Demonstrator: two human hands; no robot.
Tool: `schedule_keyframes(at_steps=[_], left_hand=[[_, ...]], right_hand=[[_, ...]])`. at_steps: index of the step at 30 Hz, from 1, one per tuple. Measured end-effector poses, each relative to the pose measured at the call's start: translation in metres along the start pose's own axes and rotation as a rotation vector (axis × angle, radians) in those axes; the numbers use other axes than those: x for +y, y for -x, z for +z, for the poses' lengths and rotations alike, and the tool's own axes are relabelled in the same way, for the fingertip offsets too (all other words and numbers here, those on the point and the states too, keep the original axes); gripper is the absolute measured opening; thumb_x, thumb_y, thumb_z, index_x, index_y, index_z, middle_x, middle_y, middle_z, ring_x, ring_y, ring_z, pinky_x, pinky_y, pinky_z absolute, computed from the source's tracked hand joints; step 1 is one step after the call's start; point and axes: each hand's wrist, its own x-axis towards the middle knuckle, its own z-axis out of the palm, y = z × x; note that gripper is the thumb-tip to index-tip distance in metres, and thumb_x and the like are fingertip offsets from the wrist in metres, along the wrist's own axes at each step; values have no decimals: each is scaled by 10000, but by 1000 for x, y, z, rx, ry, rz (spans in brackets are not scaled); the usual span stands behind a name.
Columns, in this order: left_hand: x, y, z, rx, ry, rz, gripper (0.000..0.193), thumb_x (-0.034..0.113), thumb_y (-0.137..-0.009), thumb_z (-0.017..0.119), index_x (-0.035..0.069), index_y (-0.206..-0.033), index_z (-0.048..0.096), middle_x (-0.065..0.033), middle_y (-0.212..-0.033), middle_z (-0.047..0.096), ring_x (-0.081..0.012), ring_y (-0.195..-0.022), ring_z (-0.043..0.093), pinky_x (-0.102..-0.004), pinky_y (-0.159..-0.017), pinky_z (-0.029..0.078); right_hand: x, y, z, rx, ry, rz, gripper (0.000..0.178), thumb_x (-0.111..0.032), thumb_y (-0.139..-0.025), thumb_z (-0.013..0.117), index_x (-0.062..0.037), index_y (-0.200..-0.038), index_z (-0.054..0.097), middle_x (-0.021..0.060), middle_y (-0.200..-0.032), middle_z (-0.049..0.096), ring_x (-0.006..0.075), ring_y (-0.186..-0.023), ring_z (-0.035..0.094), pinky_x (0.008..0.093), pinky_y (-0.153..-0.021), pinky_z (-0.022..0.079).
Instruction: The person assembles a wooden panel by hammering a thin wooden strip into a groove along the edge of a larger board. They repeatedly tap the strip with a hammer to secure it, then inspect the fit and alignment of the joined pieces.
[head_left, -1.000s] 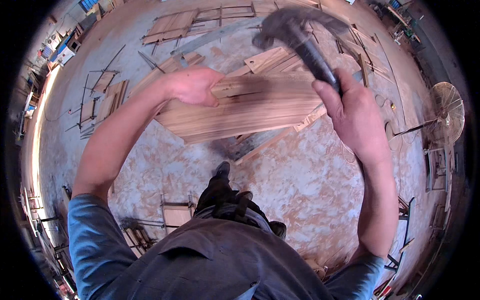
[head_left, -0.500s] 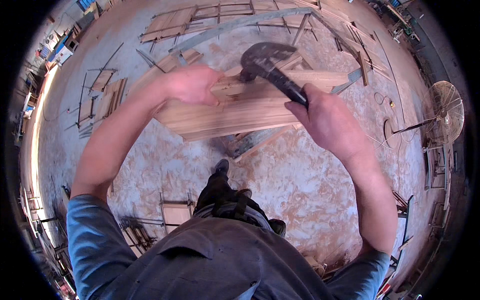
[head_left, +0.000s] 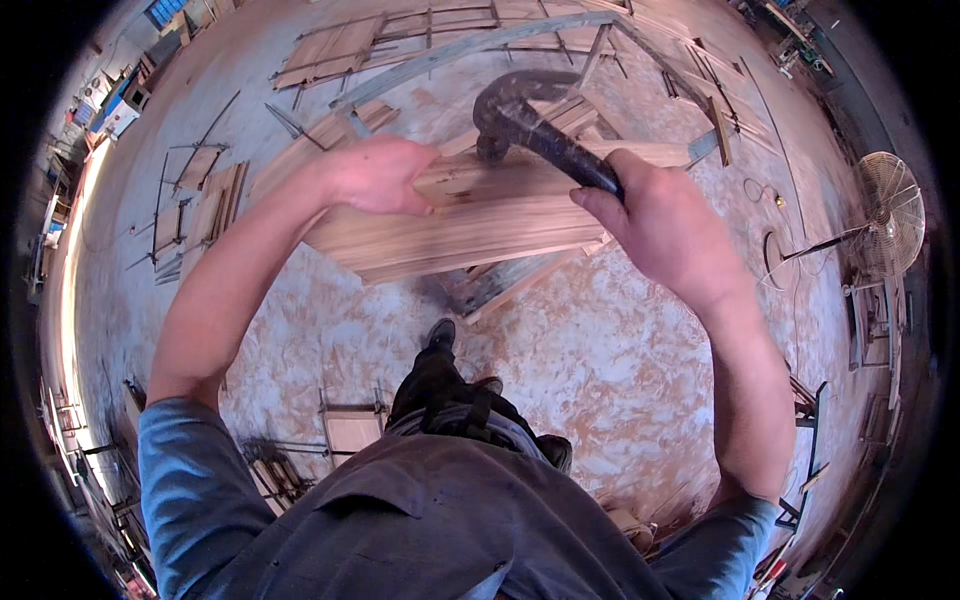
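Observation:
A black claw hammer (head_left: 555, 140) is gripped by its handle in my right hand (head_left: 670, 225). Its head, slightly blurred, is over the far part of a pale wooden panel (head_left: 470, 225) with visible grain. I cannot tell whether the head touches the wood. My left hand (head_left: 380, 178) grips the panel at its far left side, thumb apart from the forefinger and pointing toward the hammer head. The other fingers of that hand are hidden. Beneath the panel's near edge, part of a support (head_left: 510, 285) shows.
A long grey bar (head_left: 470, 50) arcs behind the panel. Clamped wooden panels (head_left: 330, 50) lie at the back left, boards (head_left: 220, 205) at the left. A standing fan (head_left: 885, 215) is at the right, with a cord on the floor. My shoe (head_left: 441, 335) is below the panel.
The hammer head has shifted slightly left, and its handle lies a little flatter. My left thumb and forefinger look a bit further apart. The panel has hardly moved.

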Motion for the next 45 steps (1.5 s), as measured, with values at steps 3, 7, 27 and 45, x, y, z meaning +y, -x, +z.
schedule_keyframes(at_steps=[3,7,27,45], left_hand=[[2,1,0,-14,9,-28,459,290,-787,706,-21,-1103,586,-247,-1027,659,-413,-1004,621,-458,-856,501],[4,3,0,-23,63,-12,453,282,-785,708,-12,-1106,587,-241,-1042,660,-405,-1015,619,-455,-867,496],[-28,-39,-16,195,-110,-232,497,370,-756,746,41,-1103,608,-200,-1102,658,-365,-1040,620,-443,-878,494],[-151,-158,13,399,-51,-335,606,631,-770,654,77,-1013,688,-192,-876,690,-366,-862,659,-451,-756,494]], right_hand=[[3,3,-2,82,-57,36,322,-309,-926,638,2,-878,565,241,-724,610,434,-724,613,492,-629,469],[3,1,0,-31,93,44,324,-313,-925,640,0,-885,567,238,-734,614,423,-716,619,480,-635,476],[73,128,126,122,-539,681,373,-340,-893,682,19,-845,595,187,-599,561,290,-546,570,407,-558,469],[48,319,272,22,-1025,1613,388,-365,-912,653,-18,-769,553,37,-550,545,138,-438,544,311,-420,448]])
